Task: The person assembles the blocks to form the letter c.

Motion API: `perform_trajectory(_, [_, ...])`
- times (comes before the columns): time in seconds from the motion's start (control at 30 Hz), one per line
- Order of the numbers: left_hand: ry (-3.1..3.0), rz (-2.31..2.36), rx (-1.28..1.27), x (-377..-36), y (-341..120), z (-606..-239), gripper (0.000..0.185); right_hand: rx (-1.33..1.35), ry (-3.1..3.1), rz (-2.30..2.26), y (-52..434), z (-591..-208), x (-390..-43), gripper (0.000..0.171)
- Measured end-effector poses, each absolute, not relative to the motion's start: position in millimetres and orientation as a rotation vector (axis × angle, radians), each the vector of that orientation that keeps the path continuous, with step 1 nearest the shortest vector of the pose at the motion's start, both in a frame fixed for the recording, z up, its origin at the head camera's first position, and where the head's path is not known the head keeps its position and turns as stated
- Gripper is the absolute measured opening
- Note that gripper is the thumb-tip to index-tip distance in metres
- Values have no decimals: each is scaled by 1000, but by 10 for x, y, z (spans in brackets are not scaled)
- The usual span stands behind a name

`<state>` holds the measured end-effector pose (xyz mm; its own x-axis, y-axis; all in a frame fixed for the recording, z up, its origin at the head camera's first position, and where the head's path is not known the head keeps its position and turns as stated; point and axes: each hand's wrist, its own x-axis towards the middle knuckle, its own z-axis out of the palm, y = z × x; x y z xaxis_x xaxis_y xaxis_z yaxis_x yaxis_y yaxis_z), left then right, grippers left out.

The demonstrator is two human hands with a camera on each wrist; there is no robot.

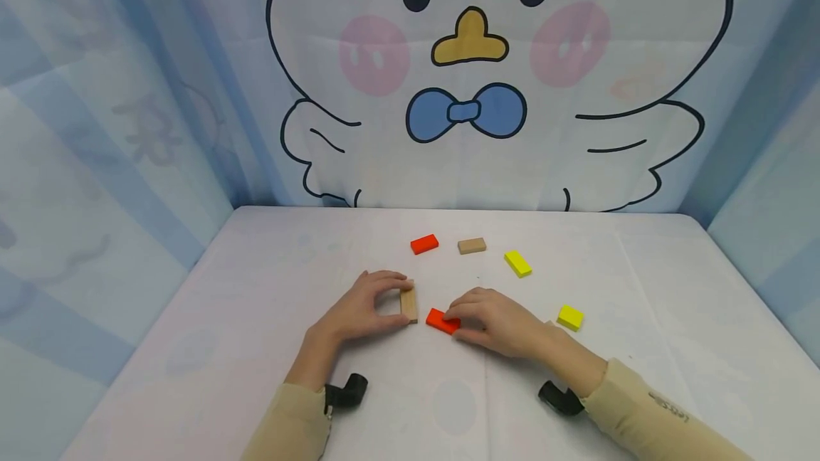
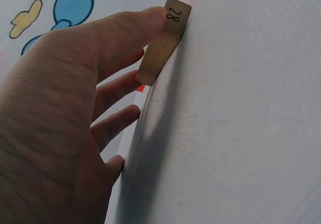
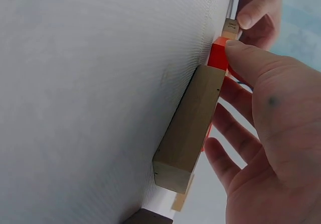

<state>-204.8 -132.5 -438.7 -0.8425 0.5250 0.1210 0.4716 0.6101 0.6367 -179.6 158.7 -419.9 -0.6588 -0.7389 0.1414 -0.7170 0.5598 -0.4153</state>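
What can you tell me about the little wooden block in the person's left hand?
The wooden block is a small flat rectangular piece of pale, unpainted-looking wood, with "28" marked on one end face in the left wrist view. It stands on a long narrow edge on the white table, pinched end to end by the left hand. A red block lies just beside it, apart.

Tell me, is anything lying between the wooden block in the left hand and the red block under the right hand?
No. In the head view only bare white tablecloth separates the wooden block from the red block.

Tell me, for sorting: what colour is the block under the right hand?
Red block, clearest in the head view.
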Motion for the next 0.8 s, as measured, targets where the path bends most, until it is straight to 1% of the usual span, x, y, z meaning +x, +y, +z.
perform_trajectory(0.8, [2762,975,788,-2131,-1189,-4365,52,-1275,2734,-712,1603,-4198,-1788,25])
